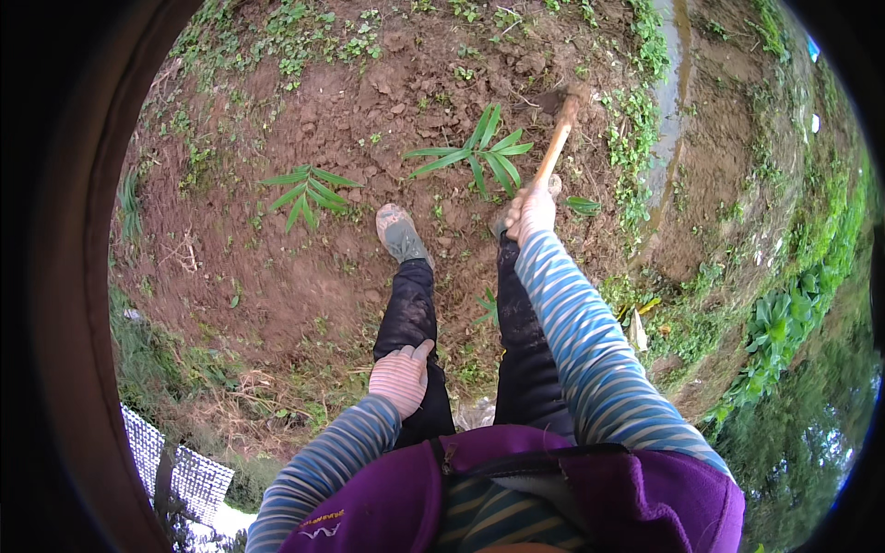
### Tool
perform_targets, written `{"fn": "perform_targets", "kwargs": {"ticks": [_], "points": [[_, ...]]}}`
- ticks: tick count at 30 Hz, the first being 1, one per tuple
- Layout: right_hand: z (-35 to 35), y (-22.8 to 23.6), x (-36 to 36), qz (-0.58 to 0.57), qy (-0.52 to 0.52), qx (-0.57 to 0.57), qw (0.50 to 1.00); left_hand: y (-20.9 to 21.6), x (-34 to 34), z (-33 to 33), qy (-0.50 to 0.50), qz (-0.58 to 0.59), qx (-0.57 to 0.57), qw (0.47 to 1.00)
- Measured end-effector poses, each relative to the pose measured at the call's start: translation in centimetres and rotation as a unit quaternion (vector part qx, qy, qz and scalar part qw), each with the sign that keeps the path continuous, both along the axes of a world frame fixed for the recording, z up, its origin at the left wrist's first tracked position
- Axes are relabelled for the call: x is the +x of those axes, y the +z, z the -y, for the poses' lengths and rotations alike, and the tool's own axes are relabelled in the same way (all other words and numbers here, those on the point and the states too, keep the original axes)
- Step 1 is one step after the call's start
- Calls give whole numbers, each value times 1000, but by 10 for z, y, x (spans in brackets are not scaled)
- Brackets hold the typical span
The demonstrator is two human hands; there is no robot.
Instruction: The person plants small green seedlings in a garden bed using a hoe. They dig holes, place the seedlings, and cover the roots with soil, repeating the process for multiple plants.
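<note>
My right hand (532, 212) is closed around the light wooden handle (557, 143) of a hoe, which slants away from me. Its far end meets the brown soil, where the dark blade (552, 100) is partly hidden. My left hand (402, 380), in what looks like a pale glove with reddish stripes, rests on my left knee. The thumb stands out, and the other fingers lie over the dark trousers (406, 309). Left of the hoe handle grows a long-leaved green seedling (477, 153); a similar seedling (306, 195) stands farther left.
My muddy left shoe (399, 233) stands on the soil between the seedlings. A small plant (489, 306) is between my legs. A narrow grey channel (666, 111) runs along the right, bordered by low weeds (636, 120). Leafy growth (784, 309) lines the far right.
</note>
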State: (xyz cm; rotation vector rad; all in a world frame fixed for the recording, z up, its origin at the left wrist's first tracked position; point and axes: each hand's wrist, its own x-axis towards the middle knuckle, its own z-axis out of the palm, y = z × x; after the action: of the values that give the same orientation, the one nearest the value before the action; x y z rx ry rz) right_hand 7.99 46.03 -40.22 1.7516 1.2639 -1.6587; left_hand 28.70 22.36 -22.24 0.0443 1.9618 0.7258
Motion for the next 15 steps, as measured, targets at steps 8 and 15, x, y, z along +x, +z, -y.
{"fn": "perform_targets", "kwargs": {"ticks": [8, 15], "points": [[-14, 32, 32, -82, 39, -73, 993, 2, -7, 2, -19, 19, -3, 1000], [-28, 26, -17, -198, -31, 6, 980, -1, -1, 2, -30, 19, 3, 999]]}}
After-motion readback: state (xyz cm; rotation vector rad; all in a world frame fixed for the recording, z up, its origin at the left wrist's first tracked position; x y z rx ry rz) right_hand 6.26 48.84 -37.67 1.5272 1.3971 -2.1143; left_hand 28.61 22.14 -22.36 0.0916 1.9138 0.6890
